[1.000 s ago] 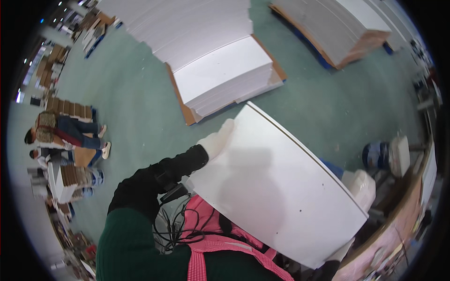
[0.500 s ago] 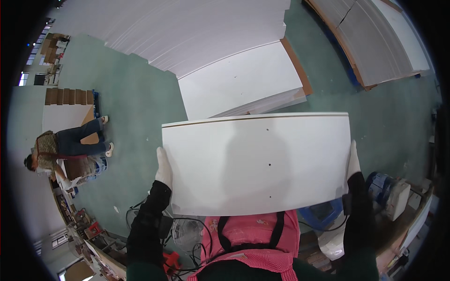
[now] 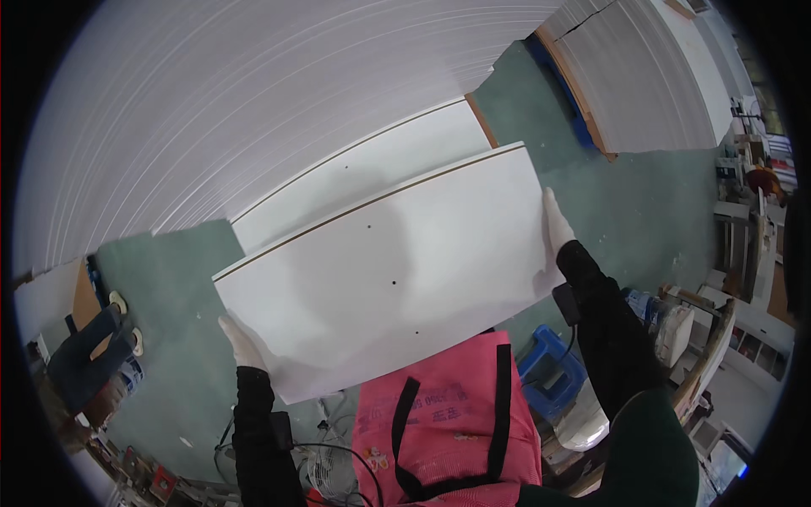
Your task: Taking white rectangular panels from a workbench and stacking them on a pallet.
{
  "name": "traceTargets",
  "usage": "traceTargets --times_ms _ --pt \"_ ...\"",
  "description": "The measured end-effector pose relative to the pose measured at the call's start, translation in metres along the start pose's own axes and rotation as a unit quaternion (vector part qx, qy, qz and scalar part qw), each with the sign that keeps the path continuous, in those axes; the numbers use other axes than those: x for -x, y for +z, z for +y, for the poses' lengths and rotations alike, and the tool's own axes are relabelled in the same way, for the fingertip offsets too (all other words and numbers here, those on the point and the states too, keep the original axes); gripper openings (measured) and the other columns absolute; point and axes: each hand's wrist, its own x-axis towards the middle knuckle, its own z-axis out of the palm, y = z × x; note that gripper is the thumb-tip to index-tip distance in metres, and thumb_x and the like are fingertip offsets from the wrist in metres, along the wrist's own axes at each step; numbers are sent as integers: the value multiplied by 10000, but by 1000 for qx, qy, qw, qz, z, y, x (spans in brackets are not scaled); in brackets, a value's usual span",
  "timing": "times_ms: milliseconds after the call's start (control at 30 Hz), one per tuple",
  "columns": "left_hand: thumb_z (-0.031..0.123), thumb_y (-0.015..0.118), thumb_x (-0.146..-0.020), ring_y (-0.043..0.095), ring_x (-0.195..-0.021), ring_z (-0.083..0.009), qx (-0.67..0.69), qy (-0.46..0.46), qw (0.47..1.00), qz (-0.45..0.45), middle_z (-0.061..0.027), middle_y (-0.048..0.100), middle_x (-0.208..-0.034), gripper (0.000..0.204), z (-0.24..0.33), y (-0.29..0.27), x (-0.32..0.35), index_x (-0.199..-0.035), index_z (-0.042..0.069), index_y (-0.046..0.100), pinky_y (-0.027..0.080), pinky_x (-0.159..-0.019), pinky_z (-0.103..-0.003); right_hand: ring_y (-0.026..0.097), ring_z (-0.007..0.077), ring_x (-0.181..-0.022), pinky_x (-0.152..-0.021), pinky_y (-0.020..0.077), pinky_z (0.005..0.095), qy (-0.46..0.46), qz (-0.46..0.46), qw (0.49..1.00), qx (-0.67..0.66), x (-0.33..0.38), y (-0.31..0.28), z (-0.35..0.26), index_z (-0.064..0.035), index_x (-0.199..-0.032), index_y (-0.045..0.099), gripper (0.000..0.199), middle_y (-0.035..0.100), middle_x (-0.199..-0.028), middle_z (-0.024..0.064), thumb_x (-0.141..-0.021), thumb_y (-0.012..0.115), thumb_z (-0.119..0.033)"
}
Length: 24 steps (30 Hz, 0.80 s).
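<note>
A wide white panel (image 3: 456, 245) with a thin brown groove along its far edge and a row of three small dark holes is held out before me, tilted so its right end lies farther away. My left hand (image 3: 243, 342), in a white glove, grips its left end. At the right end my right hand (image 3: 556, 221), also gloved, is closed on the edge; the fingers under the panel are hidden. Just beyond, partly covered by the held panel, lies a similar white panel (image 3: 405, 148) on top of a pile.
A tall stack of white panels (image 3: 279, 101) rises beyond the pile. Another stack (image 3: 642, 76) stands far right on a blue base. Near my right arm are a blue plastic stool (image 3: 553, 372) and a workbench (image 3: 705, 363). A fan (image 3: 329, 469) sits low left; a person (image 3: 84, 355) stands far left.
The held panel has moved left and farther out over the pile, and its right end has swung away from me. Both hands keep hold of it. My view has turned.
</note>
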Motion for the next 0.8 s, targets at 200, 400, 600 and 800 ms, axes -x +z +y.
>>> traceTargets --times_ms 200,400,600,800 --pt "643 316 -948 400 -1296 -251 -45 -5 994 102 -106 368 -1459 802 -2 -3 -67 -1478 44 268 328 -1075 -349 443 376 -1290 -1082 286 347 36 20 991 124 2 55 -52 147 -1288 468 1135 514 -1294 317 -781 260 -847" --pt "665 303 -939 404 -1293 -238 -74 -20 996 55 -100 373 -1456 821 -7 -36 -113 -1467 36 291 326 -1077 -343 422 406 -1294 -1089 276 365 34 -1 991 131 12 67 -51 135 -1284 480 1115 493 -1303 334 -793 233 -836" --pt "698 259 -926 468 -1230 -248 -117 14 993 -16 -112 449 -1385 852 -10 -42 -150 -1440 23 325 373 -1042 -345 413 408 -1298 -1088 272 375 44 1 988 149 20 73 -53 48 -1321 496 1025 498 -1322 296 -829 199 -801" --pt "685 293 -931 482 -1225 -241 -134 27 990 -32 -111 477 -1362 831 4 -68 -175 -1415 13 361 378 -1044 -338 403 404 -1304 -1088 268 373 46 -3 991 126 24 91 -44 47 -1335 474 1001 487 -1343 279 -842 210 -783"
